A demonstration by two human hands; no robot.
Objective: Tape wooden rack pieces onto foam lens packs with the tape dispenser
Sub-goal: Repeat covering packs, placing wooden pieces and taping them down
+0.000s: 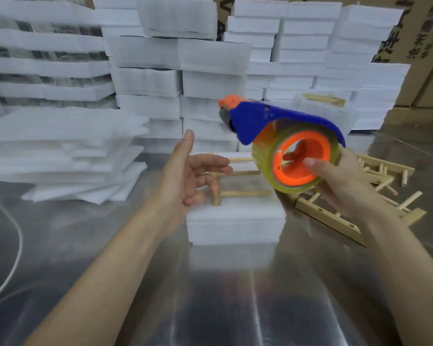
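A shiny steel table [235, 295], white foam stacks [210, 83] behind, is bearing one white foam lens pack [235, 221] under one pegged wooden rack piece [244, 194]. The right hand [348, 186] is gripping one blue-orange tape dispenser [273, 118] above it, while the left hand [185, 178] is hovering, fingers relaxed.

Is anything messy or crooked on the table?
Yes. The loose wooden rack pieces beside the right hand lie jumbled, pegs pointing every way. The foam sheets on the left are stacked unevenly, edges sticking out.
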